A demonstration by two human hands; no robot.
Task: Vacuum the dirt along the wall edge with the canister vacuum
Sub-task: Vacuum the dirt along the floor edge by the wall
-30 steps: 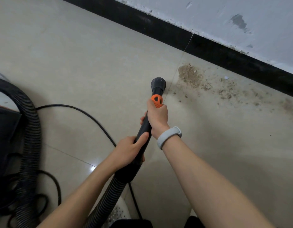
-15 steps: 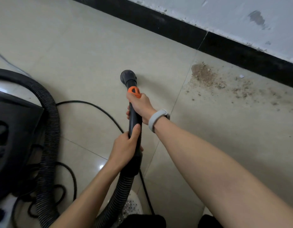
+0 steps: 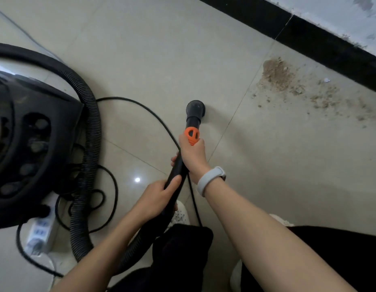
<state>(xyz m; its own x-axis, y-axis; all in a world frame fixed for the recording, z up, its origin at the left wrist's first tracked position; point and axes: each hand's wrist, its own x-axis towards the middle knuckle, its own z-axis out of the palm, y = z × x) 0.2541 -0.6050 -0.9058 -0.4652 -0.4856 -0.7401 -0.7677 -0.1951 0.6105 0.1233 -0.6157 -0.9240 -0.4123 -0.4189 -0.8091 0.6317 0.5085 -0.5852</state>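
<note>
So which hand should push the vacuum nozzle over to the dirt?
Probably the right hand: it grips the wand just behind the nozzle, on the side nearer the dirt. The left hand holds farther back.

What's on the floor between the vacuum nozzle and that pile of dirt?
Head view: only bare tile with a grout line separates the nozzle from the dirt.
</note>
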